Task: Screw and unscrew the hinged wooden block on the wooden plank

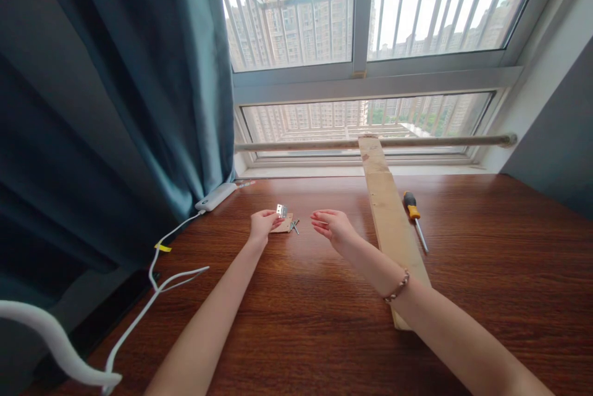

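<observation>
Between the thumb and fingers of my left hand (262, 225) is a small shiny metal hinge (281, 210) with holes in it. Just behind that hand, a small flat tan piece (283, 224), perhaps wood or cardboard, lies on the table. Several screws (295, 227) rest at its right edge. My right hand (339, 228) hovers to the right of the screws, fingers stretched out toward the left and nothing visible in them. A long wooden board (393, 217) passes beneath my right forearm, which covers part of it.
A screwdriver (416, 219) with a black and yellow handle lies right of the board. At the left are a white power strip (215, 196), its white cable (152, 272) and a blue curtain (185, 75). The board's far end reaches the rail (430, 142) before the window.
</observation>
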`<action>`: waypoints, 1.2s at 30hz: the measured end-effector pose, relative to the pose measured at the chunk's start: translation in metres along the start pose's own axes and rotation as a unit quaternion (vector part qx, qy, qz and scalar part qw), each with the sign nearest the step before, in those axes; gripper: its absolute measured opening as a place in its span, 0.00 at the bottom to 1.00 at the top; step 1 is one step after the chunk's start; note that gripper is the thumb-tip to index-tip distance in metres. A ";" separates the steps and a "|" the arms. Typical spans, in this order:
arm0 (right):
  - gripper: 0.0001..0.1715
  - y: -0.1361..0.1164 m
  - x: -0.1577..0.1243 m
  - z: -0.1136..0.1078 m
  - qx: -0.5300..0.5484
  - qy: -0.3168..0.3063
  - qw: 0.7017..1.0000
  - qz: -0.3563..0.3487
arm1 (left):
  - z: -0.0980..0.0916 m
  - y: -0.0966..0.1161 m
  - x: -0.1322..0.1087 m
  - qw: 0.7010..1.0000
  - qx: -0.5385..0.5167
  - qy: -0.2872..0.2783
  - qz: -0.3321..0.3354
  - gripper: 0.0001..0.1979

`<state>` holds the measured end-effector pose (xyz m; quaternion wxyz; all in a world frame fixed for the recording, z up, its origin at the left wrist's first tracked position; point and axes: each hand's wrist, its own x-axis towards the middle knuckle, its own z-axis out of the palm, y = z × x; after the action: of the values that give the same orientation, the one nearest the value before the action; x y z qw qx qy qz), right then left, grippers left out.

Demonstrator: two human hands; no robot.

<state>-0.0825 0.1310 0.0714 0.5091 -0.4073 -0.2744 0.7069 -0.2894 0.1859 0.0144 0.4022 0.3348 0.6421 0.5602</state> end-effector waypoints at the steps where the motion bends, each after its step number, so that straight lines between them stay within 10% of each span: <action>1: 0.03 -0.007 -0.011 -0.003 0.001 -0.017 1.000 0.001 | -0.004 -0.003 0.006 1.000 0.013 0.012 -0.004 0.03; 9: 0.08 -0.058 -0.077 -0.056 -0.010 -0.082 0.996 -0.032 | -0.016 -0.025 0.028 0.990 0.140 0.035 -0.008 0.02; 16: 0.09 -0.091 -0.049 -0.148 -0.084 0.039 0.982 -0.165 | -0.025 -0.033 0.038 0.952 0.290 0.052 0.082 0.08; 20: 0.12 -0.091 -0.011 -0.204 -0.341 0.206 0.872 -0.284 | -0.028 -0.031 0.035 0.926 0.348 0.050 0.141 0.10; 26: 0.14 -0.069 0.017 -0.245 -0.533 0.315 0.739 -0.266 | -0.030 -0.029 0.030 0.867 0.442 0.061 0.223 0.12; 30: 0.15 -0.058 0.020 -0.252 -0.606 0.315 0.697 -0.215 | -0.009 -0.018 0.002 0.804 0.453 0.081 0.378 0.15; 36: 0.10 -0.062 0.018 -0.256 -0.645 0.310 0.672 -0.191 | 0.035 -0.005 -0.068 0.713 0.458 -0.051 0.528 0.13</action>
<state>0.1644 0.1613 -0.0170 0.2998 -0.7686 -0.5602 0.0742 -0.2273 0.1405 0.0176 -0.1296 0.7908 0.5169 0.3011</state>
